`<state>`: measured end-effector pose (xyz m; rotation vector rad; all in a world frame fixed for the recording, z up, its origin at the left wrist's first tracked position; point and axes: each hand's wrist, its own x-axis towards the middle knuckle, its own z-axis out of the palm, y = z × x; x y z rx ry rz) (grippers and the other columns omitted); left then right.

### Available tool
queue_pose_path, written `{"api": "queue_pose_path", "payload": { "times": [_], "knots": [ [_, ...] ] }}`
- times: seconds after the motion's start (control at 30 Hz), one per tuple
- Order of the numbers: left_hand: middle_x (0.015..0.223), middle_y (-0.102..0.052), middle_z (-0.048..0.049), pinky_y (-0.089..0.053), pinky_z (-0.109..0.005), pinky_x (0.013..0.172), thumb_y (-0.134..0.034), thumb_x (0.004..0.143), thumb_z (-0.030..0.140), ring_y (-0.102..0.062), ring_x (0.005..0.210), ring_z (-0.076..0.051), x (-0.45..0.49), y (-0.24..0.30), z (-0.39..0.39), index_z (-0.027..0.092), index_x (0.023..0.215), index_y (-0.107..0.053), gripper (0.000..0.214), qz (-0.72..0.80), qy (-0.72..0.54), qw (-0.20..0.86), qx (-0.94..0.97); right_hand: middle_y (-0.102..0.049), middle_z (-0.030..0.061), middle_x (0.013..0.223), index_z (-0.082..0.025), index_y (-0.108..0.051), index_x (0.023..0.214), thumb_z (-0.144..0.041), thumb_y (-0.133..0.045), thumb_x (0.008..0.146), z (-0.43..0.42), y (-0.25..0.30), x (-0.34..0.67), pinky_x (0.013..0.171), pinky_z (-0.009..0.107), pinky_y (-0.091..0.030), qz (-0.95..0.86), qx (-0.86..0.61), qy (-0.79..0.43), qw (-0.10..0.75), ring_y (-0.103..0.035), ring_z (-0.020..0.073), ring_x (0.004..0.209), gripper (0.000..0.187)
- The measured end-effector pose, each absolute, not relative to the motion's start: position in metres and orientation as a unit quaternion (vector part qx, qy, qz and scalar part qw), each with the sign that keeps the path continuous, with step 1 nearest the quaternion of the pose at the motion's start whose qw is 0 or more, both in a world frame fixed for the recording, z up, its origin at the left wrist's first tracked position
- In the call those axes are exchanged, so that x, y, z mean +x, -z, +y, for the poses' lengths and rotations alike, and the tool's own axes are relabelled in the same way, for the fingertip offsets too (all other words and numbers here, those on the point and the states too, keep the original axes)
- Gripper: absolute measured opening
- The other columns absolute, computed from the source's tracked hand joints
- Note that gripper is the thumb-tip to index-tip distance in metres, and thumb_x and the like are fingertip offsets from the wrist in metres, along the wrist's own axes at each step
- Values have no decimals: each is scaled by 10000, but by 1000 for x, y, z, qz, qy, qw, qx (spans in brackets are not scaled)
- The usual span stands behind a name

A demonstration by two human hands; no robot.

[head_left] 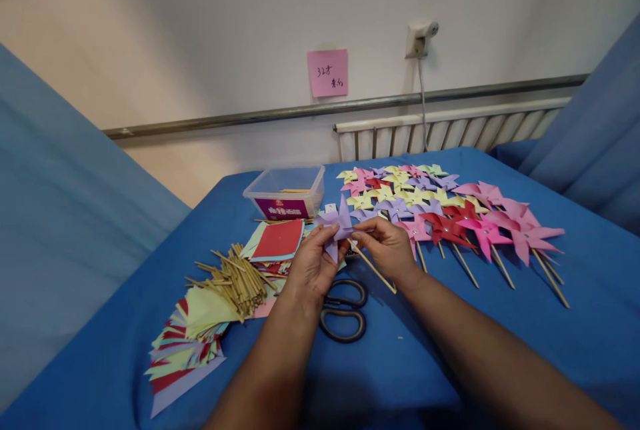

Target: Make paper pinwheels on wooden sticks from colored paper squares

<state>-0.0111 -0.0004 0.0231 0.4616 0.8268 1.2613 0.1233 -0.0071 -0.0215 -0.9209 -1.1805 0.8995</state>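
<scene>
A purple paper pinwheel [341, 218] is held up over the middle of the table, between both hands. My left hand [314, 260] is closed on its left side, fingers against the folded paper. From below the pinwheel a thin wooden stick [374, 269] slants down to the right. My right hand [387, 247] pinches at the pinwheel's right edge with thumb and forefinger; what lies exactly between those fingertips is too small to make out. Under the hands lie scissors [345, 323] with black handles, their blades hidden.
Finished pinwheels [440, 223] in several colours lie at the right. Bundled sticks [237, 283], red paper squares [277, 241] and fanned cut paper [185, 350] are at the left. Behind stands a clear plastic box [285, 193]. A blue cloth [450, 350] covers the table.
</scene>
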Motion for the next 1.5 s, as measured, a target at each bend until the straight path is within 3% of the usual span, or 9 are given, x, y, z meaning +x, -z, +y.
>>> {"api": "queue_pose_path", "payload": {
  "times": [0.13,0.27,0.4,0.6,0.77,1.0,1.3,1.5],
  "knots": [
    [751,-697,-13,-550,-218,603,-702,696,32,-651,632,-115,-11,-22,1,158,851,-663,203,382,-568,703,195,-685,-19,643,-223,-708,788,-370,-730,768,-5,21,123,573,272,-495,-508,-392,-430,635,-627,141,569,149],
    [812,-719,-38,-553,-232,620,-716,684,38,-672,684,-140,-13,-20,5,152,870,-667,224,383,-582,691,192,-689,-23,647,-216,-657,927,-499,-695,771,-2,20,123,533,268,-487,-455,-397,-495,625,-619,138,520,326],
    [806,-715,-35,-536,-220,608,-722,676,33,-662,669,-132,-14,-17,7,143,832,-655,202,370,-612,666,211,-704,7,667,-202,-587,809,-585,-712,715,-3,19,120,453,255,-443,-438,-419,-569,556,-624,151,482,413],
    [790,-708,-41,-516,-220,558,-706,683,31,-655,645,-139,-16,-12,11,129,827,-632,189,358,-608,669,236,-684,0,727,-188,-629,838,-501,-740,701,-8,26,109,535,267,-474,-519,-382,-544,538,-583,122,539,359],
    [730,-692,-26,-515,-205,550,-664,721,12,-635,593,-115,-19,-16,11,126,799,-618,145,387,-607,659,218,-665,-1,724,-195,-614,822,-528,-754,673,-5,28,109,611,288,-490,-480,-393,-539,570,-601,144,624,391],
    [731,-697,-36,-557,-253,654,-659,718,11,-654,614,-133,-19,-21,7,124,825,-631,158,373,-583,679,244,-642,0,656,-172,-655,755,-587,-731,688,-3,24,122,587,276,-429,-517,-384,-552,530,-559,129,582,427],
    [791,-730,-83,-569,-271,695,-670,734,40,-678,644,-154,-16,-25,3,93,893,-673,168,374,-548,697,272,-555,-34,594,-179,-594,651,-530,-780,682,-2,21,127,538,230,-370,-431,-369,-582,583,-463,85,530,398],
    [790,-733,-73,-571,-260,706,-698,712,42,-681,665,-149,-16,-23,4,97,896,-683,192,353,-570,688,279,-603,-14,652,-176,-620,709,-567,-759,699,-7,20,121,519,229,-356,-370,-339,-639,582,-492,88,535,415]
  ]
}}
